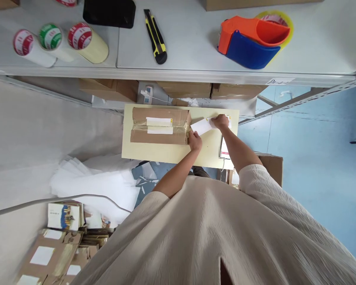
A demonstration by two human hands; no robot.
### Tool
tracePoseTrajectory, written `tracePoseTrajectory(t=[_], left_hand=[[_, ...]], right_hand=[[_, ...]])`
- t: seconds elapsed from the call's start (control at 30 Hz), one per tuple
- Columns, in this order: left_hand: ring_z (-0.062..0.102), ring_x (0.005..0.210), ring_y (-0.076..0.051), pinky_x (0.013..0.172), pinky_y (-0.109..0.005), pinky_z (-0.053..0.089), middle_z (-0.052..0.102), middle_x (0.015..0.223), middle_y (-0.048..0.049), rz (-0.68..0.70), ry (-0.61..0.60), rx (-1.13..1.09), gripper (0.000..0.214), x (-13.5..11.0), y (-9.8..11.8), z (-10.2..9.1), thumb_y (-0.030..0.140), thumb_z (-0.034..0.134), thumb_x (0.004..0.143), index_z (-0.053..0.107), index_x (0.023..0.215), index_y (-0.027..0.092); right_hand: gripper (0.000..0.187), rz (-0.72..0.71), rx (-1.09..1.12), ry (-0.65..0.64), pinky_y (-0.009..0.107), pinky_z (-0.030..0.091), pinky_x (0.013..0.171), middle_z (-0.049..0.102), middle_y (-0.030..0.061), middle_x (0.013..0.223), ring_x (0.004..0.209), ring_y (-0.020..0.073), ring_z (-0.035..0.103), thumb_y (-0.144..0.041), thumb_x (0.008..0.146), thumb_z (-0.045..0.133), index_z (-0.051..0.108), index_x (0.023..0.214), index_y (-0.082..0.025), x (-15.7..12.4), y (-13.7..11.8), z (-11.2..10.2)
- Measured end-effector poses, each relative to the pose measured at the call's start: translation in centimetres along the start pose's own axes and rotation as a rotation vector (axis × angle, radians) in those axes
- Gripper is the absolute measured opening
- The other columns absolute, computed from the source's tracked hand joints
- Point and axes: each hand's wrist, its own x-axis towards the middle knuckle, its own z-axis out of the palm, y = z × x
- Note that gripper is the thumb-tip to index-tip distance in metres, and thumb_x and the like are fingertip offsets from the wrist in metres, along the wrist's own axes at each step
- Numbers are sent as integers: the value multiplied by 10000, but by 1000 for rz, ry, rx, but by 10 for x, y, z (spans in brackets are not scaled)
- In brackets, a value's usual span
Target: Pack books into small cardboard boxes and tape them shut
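Grasping the white label strip [201,126] in your right hand [221,121], right of the taped carton [160,137] on the desk [209,152], likely steadies it; whether your left hand [195,141] grips anything, I cannot tell.

The one view looks out from the wearer's head, forward and steeply down, so the shirt [207,229] swells across the bottom centre of the frame, very near the lens. The worktop [157,153] lies farther off at mid-frame, seen small and almost from above, with the left hand [195,141] and right hand [220,121] just right of centre. Closer than that, the shelf [190,43] spans the top, while floor [314,170] fills the right edge.
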Motion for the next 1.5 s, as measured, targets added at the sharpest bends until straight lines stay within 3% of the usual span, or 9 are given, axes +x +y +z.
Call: tracePoseTrajectory(t=[0.17, 0.37, 0.5, 0.7, 0.83, 0.93, 1.07, 1.33, 1.5], left_hand=[[810, 968, -292, 970, -404, 585, 778, 963, -68, -97, 85, 29, 188, -27, 5, -3, 331, 663, 1186, 612, 1011, 287], [790, 876, -292, 920, -381, 549, 695, 786, -8, 35, -7, 3, 279, -45, 18, -10, 275, 643, 1182, 539, 925, 305], [768, 835, -269, 845, -349, 529, 709, 791, -5, 195, -76, -6, 292, -53, 42, -21, 335, 696, 1160, 553, 908, 297], [778, 903, -246, 879, -335, 540, 775, 886, -26, 402, -86, -9, 205, -49, 83, -75, 328, 712, 1131, 649, 945, 266], [764, 891, -234, 865, -328, 547, 775, 930, -20, 408, -7, -72, 88, -39, 97, -124, 323, 696, 1109, 705, 1046, 263], [718, 853, -224, 848, -330, 544, 760, 897, -12, 437, 18, -56, 84, -36, 100, -159, 323, 700, 1079, 716, 1027, 259], [659, 788, -206, 807, -325, 526, 722, 825, 12, 481, -35, -10, 49, -36, 101, -193, 293, 717, 1025, 732, 995, 257], [752, 971, -223, 926, -333, 580, 827, 1025, -37, 515, -168, -151, 88, -21, 96, -257, 334, 725, 1027, 754, 1013, 252], [728, 884, -211, 873, -318, 583, 783, 871, -16, 535, -201, -168, 136, 2, 86, -298, 348, 811, 971, 748, 897, 252]], right_hand=[[165, -37, 4, 5, 461, 605, 1119, 847, 210, 1229, 1243, 371, 789, -351, 1065, 758, 812, 1056, -196, -4, 4, -1], [500, -83, 250, -97, 423, 626, 1057, 790, 130, 873, 1075, 332, 798, -577, 1162, 669, 672, 775, -261, -11, 13, -15], [619, -3, 679, -205, 383, 682, 935, 785, 89, 875, 948, 264, 803, -842, 1109, 624, 704, 926, -257, -36, 29, -40], [615, -191, 875, -190, 390, 674, 993, 836, 89, 1168, 1110, 261, 814, -891, 1047, 624, 725, 1183, -299, -96, 47, -74], [536, -399, 738, 151, 468, 638, 1092, 780, 95, 1310, 1266, 288, 743, -785, 1071, 600, 700, 1328, -326, -135, 15, -69], [500, -737, 483, 410, 590, 582, 1194, 736, 164, 1419, 1385, 364, 676, -690, 1100, 610, 727, 1384, -296, -168, -29, -62], [460, -1028, 253, 292, 683, 477, 1298, 761, 169, 1503, 1481, 415, 645, -609, 1111, 655, 775, 1429, -299, -208, -87, -61], [398, -998, 262, -126, 487, 604, 1076, 875, 82, 1110, 1082, 323, 773, -642, 1016, 727, 818, 1003, -254, -250, -153, -52], [235, -998, 172, -118, 498, 577, 1140, 865, 74, 1134, 1149, 328, 767, -509, 1011, 762, 823, 1016, -282, -276, -180, -26]])
